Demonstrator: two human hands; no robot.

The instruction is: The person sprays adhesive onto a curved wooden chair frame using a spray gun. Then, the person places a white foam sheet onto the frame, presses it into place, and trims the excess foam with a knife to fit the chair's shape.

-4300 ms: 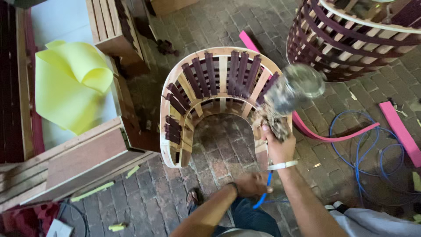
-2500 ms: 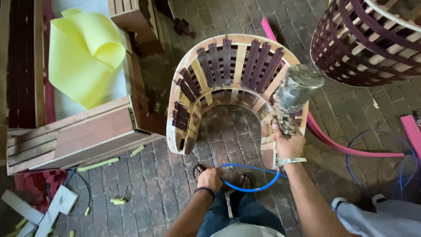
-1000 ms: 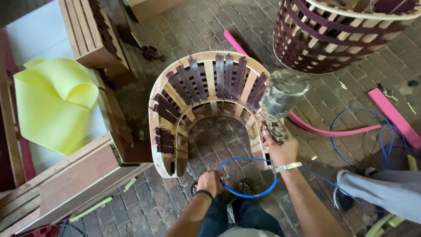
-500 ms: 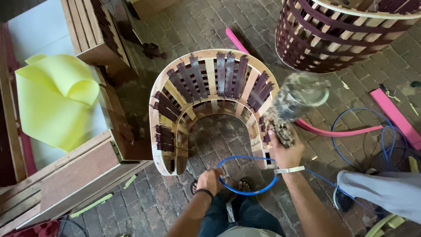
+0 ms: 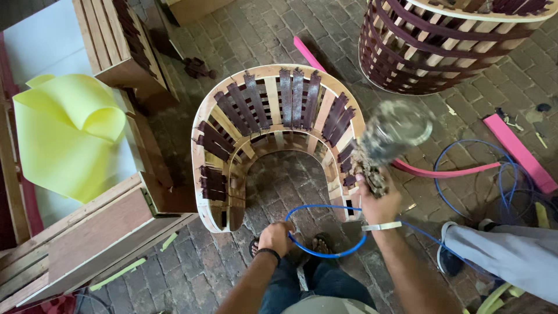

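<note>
Right hand (image 5: 376, 204) clenched on grimy spray gun (image 5: 390, 138); left hand (image 5: 278, 237) grasping blue hose (image 5: 325, 254); curved slatted wooden frame (image 5: 273, 125).

The curved chair frame (image 5: 273, 134) is pale bare wood, partly coated in dark, matt brown stain. The spray gun (image 5: 386, 139) has a grimy, paint-crusted metal body and cup. At six o'clock loops a smooth blue plastic hose (image 5: 325, 232). The floor (image 5: 279, 35) is rough brick; at nine o'clock lies soft yellow foam (image 5: 64, 139).
</note>
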